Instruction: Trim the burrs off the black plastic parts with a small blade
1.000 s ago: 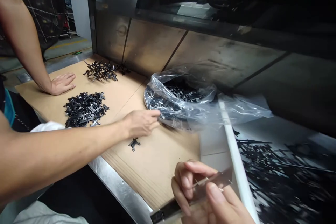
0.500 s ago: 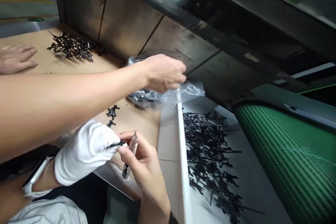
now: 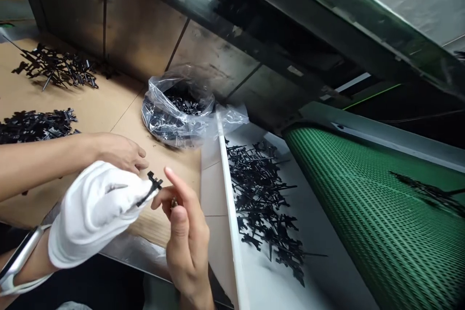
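Observation:
My left hand [image 3: 101, 208], in a white glove, pinches a small black plastic part [image 3: 154, 181] that sticks out past its fingertips. Close beside it, my bare right hand [image 3: 189, 237] has its index finger raised and its thumb upright. The other fingers of that hand are curled round a utility knife [image 3: 174, 202]; only a small metallic end of it shows, the rest being hidden. A gap separates the raised finger from the black part.
A co-worker's hand [image 3: 121, 151] rests low over the cardboard [image 3: 119, 92]. Black parts lie in piles [image 3: 54, 65] and in a clear plastic bag [image 3: 174, 111]. Beyond a white divider [image 3: 230, 213] are more parts [image 3: 265, 193]. On the right runs a green conveyor belt [image 3: 348, 203].
The co-worker's arm has drawn back from the plastic bag to the cardboard. My right hand has turned, hiding most of the knife, and its index finger has lifted. The view has shifted right.

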Tool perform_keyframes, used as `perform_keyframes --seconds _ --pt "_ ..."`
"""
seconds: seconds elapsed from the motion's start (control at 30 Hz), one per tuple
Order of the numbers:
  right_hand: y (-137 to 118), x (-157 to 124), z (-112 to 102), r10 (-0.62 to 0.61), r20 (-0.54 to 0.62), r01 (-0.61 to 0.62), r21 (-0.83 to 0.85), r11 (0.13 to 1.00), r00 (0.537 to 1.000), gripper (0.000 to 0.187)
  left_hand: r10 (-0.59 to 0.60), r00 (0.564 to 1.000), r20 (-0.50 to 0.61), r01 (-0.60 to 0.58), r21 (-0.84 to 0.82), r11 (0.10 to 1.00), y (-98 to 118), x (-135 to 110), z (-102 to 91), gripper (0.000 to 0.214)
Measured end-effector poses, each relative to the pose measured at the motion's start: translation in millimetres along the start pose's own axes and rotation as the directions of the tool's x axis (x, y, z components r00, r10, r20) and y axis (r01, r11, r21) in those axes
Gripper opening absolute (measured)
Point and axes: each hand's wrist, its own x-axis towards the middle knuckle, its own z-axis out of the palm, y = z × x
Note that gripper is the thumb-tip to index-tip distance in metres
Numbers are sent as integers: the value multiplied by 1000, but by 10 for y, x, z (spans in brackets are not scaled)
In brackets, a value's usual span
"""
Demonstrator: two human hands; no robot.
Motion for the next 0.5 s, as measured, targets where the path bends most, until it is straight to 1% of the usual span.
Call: perform_keyframes --seconds 0.1,0.17,0.27,0.4,0.5 --pt "4 -21 17 -58 22 60 -83 995 998 46 -19 997 79 11 99 995 48 -31 6 43" --pt "9 -25 27 -64 32 67 -93 993 997 47 -37 993 108 19 161 987 82 -48 26 45" --pt "13 -23 36 -66 33 68 -91 994 997 46 -30 990 135 -2 230 973 106 -32 61 51" --pt "-5 -6 31 -74 29 76 -86 993 997 46 1 993 117 -32 268 963 35 86 93 54" --pt "-29 9 22 -85 25 87 -85 993 996 46 17 996 87 -37 240 970 -68 182 74 56"
